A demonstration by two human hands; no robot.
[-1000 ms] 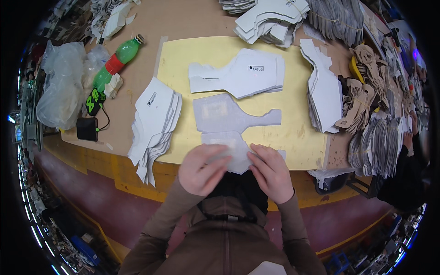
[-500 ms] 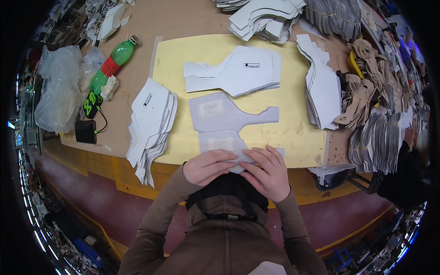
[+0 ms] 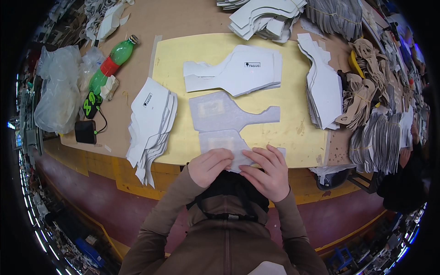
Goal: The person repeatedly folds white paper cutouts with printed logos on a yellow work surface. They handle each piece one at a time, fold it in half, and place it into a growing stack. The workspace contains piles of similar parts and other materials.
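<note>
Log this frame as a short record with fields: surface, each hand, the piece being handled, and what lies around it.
surface: yellow mat on a brown worktable
left hand: flat on the near end of the pale cut piece
right hand: fingers pressing the same piece
second pale piece: flat, just beyond it
white stacks: one left, one centre, one right
far left: green bottle, clear bags, black phone
right edge: tan and grey bundles
</note>
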